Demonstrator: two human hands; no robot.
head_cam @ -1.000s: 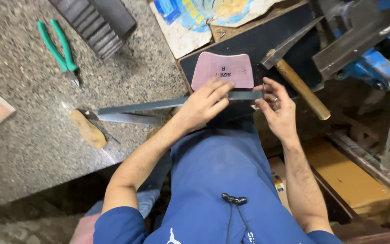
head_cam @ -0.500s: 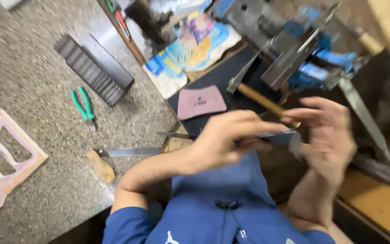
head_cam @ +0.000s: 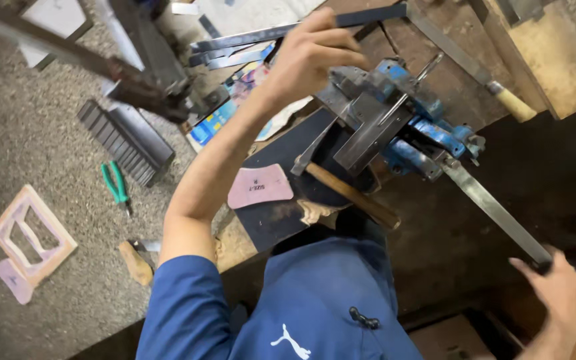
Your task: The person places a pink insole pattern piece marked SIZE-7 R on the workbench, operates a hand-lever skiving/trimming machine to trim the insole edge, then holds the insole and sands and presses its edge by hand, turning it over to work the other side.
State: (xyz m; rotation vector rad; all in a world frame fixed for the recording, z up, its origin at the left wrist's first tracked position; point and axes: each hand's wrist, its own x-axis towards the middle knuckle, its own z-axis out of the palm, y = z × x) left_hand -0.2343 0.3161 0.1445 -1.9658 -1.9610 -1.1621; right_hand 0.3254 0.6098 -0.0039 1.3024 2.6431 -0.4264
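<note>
Head view: left hand at 12 o'clock, fingers curled down over the top of the blue vise, touching it near a dark metal strip; can't tell if it's pinching anything. Right hand at 4 o'clock, fingers wrapped round the low end of a long flat metal bar, which runs up-left w/ its other end in the vise jaws. Hammer w/ wooden handle lies just below the vise on a dark mat, beside a pink template. On the counter at 9 o'clock: green pliers, pink frame cutout, ribbed black block.
</note>
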